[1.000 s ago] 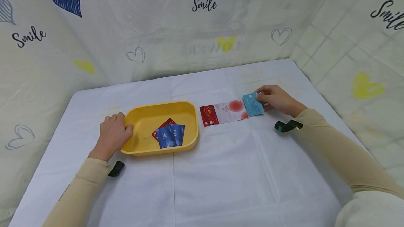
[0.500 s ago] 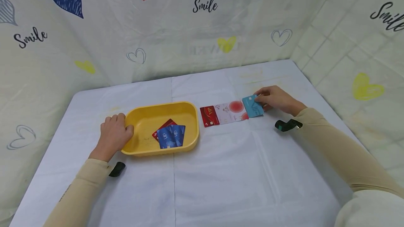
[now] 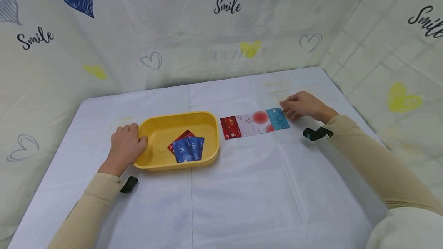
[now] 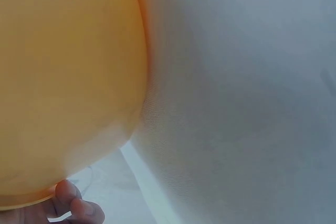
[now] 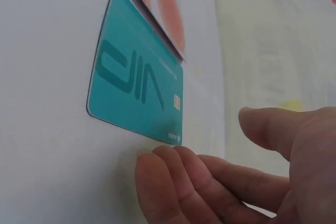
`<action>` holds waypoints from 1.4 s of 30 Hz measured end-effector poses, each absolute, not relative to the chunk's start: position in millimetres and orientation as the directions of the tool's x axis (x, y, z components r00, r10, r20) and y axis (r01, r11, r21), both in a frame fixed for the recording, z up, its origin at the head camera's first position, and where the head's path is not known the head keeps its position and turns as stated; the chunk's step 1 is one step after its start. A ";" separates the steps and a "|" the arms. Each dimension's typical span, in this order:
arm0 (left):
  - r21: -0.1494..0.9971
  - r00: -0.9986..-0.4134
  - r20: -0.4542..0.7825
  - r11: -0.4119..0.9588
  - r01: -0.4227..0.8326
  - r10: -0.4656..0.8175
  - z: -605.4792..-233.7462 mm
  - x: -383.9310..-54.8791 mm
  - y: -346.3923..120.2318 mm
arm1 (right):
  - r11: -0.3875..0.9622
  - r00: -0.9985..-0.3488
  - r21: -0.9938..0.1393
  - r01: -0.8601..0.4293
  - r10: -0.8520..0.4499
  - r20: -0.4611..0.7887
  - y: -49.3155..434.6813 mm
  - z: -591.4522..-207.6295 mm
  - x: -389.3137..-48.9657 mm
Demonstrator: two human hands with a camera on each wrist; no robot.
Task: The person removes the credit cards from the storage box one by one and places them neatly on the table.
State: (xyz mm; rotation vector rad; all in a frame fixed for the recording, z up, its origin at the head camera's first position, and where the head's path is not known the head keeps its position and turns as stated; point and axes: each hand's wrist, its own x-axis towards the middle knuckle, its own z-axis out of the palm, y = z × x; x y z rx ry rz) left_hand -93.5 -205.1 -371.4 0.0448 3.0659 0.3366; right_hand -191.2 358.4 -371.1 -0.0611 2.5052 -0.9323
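Left hand (image 3: pixel 125 147): clamped on yellow tray (image 3: pixel 178 120), nine o'clock | right hand (image 3: pixel 303 105): loosely parted, beside teal VIP card (image 3: pixel 277 119), two o'clock

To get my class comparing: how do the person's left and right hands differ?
The left hand grips the yellow tray; the right hand holds nothing, beside the teal card. The right hand's thumb and fingers stand apart; the left hand's curl at the tray's edge. Both extend from beige sleeves.
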 end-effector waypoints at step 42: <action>0.260 -0.999 -0.031 0.965 0.021 0.031 -376.4 -99.5 -216.0 | 0.634 -0.914 -0.769 -0.082 -0.355 -0.195 256.4 -334.4 -195.9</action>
